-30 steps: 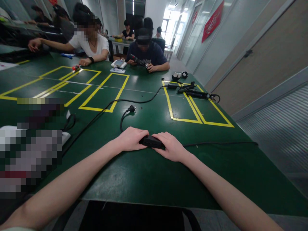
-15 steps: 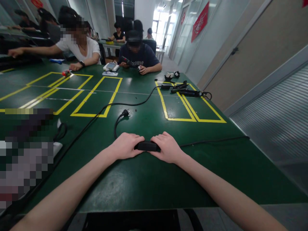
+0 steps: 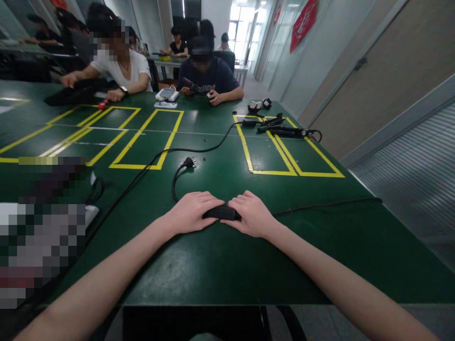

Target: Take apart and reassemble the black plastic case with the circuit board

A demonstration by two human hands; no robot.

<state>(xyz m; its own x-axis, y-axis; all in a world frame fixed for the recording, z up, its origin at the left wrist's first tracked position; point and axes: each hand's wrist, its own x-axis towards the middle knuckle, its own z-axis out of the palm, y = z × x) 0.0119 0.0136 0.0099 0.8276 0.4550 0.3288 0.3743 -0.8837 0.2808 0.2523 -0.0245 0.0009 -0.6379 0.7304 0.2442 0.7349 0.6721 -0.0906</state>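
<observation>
A small black power adapter (image 3: 221, 212) lies flat on the green table (image 3: 220, 265) near its front edge. My left hand (image 3: 190, 211) covers its left end with fingers curled over it. My right hand (image 3: 250, 214) rests on its right end the same way. Both hands grip the adapter between them. One black cable runs from the adapter leftward in a loop to a plug (image 3: 188, 163). Another thin cable (image 3: 327, 205) leads off to the right toward the table's edge.
Yellow tape rectangles (image 3: 149, 142) mark the table. A long black cord (image 3: 199, 150) crosses to dark tools (image 3: 284, 130) at the far right. Two people sit at the far side with devices (image 3: 166, 96). A blurred patch covers the near left.
Both hands stay on the adapter. The view has shifted slightly, and the person in white at the far left has drawn an arm in.
</observation>
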